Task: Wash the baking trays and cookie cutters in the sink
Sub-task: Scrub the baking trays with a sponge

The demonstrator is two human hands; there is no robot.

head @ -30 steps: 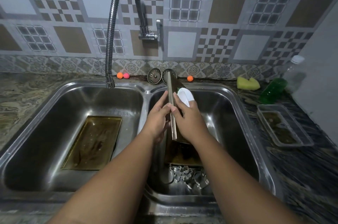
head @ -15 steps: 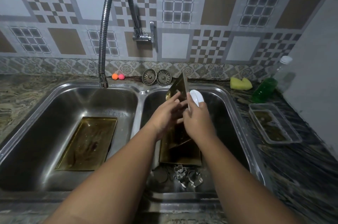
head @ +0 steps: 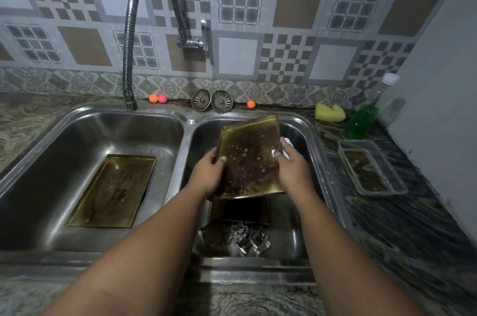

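Over rt basin (head: 308,135), L hand (head: 206,177) & R hand (head: 293,172) grip sudsy tray (head: 249,158), half-hiding 2nd tray (head: 240,208).

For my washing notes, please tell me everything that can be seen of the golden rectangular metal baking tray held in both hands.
The golden rectangular metal baking tray has a low folded rim and a dark, stained face speckled with white spots, likely soap. It is tilted, far edge up, over the right basin of the steel sink. The left hand grips its left edge, thumb on the face; the right hand grips its right edge, with something white behind the fingers.
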